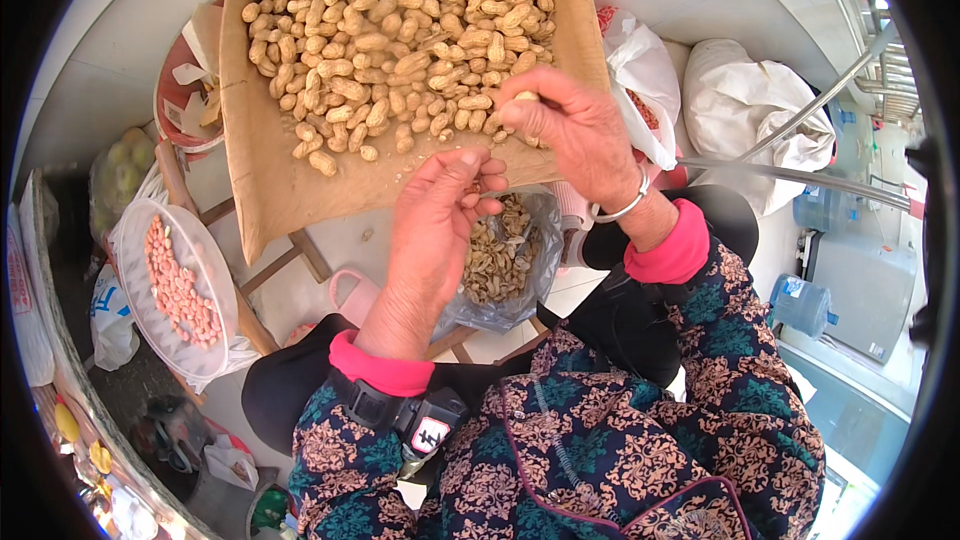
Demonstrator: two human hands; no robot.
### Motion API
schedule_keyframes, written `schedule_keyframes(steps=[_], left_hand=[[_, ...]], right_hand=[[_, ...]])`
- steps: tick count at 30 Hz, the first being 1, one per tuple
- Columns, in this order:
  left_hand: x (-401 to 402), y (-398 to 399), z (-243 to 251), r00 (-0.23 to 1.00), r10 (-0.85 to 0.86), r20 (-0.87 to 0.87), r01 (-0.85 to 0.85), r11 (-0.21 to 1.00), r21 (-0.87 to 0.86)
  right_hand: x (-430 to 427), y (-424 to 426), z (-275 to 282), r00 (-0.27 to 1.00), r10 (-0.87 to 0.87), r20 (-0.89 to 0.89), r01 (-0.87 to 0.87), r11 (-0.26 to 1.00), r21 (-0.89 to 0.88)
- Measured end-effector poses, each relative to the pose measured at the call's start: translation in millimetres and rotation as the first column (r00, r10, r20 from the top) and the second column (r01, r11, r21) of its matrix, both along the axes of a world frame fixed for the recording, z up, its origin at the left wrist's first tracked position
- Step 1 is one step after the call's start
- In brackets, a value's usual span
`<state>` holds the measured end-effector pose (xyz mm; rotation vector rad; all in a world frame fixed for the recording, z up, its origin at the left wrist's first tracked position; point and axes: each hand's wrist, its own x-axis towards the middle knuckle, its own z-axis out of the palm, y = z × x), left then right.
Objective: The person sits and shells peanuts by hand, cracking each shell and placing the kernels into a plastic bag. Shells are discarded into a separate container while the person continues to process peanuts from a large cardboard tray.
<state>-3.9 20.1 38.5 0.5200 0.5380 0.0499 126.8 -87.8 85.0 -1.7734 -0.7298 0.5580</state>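
Note:
Many unshelled peanuts (pixel 397 37) lie heaped on a brown cardboard sheet (pixel 300 202) before me. My right hand (pixel 574 131), with a silver bangle at its wrist, is over the near right edge of the heap and pinches a pale peanut or piece of shell (pixel 527 96) between thumb and fingers. Lower and to the left, my left hand (pixel 442 217) is palm up with curled fingers around a few reddish shelled peanuts (pixel 472 195). Below the hands, a grey plastic bag (pixel 544 270) holds empty peanut shells (pixel 499 255). Pink shelled peanuts (pixel 176 285) lie in a translucent plastic bowl (pixel 225 315) at left.
White sacks (pixel 750 105) stand at the right, near metal bars (pixel 810 178). A red basin (pixel 166 120) with papers is behind the bowl, beside a bag of green fruit (pixel 124 172). Water bottles (pixel 802 306) lie at far right. A pink slipper (pixel 358 296) is on the floor.

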Motion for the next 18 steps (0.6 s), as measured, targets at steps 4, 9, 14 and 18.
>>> schedule_keyframes(steps=[4, 9, 14, 18], left_hand=[[-2, -3, 1, 0.997, -0.034, -0.075, 0.039, 0.997, 0.068], [-1, -1, 3, 0.997, -0.026, -0.074, 0.033, 0.994, 0.106], [-4, 7, 4, 0.999, 0.031, -0.018, -0.029, 0.997, 0.073], [-9, 9, 5, 0.999, 0.024, 0.035, -0.026, 0.997, 0.072]], right_hand=[[8, -4, -3, 0.999, -0.035, -0.034, 0.031, 0.992, -0.121], [2, -1, 4, 0.98, -0.003, -0.201, -0.046, 0.971, -0.236], [-15, 0, 17, 0.796, 0.146, -0.588, -0.136, 0.989, 0.062], [-23, -2, 21, 0.805, 0.214, -0.554, -0.141, 0.975, 0.172]])
